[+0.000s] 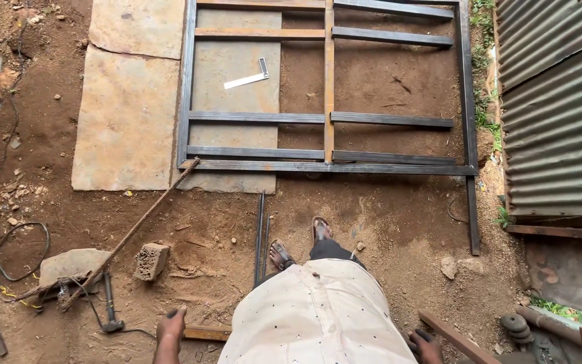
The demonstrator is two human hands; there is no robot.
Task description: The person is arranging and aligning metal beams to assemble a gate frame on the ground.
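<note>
I stand on bare earth in a pale shirt (318, 317) and sandals. My left hand (171, 328) hangs low at the bottom edge, right beside a short rusty flat bar (208, 332); whether it grips the bar is unclear. My right hand (427, 348) is half cut off at the bottom edge with its fingers curled, next to a rusty angle bar (454, 339). A rectangular steel frame (328, 165) with cross bars lies flat on the ground ahead of my feet. A white try square (247, 79) rests inside it on a stone slab (126, 121).
Two thin dark rods (260, 236) lie by my left foot. A long rusty rod (136, 229) runs diagonally left. A brick (150, 261), a hammer (110, 303), a black cable (15, 259) and scrap sit at left. Corrugated sheet (557, 108) stands at right.
</note>
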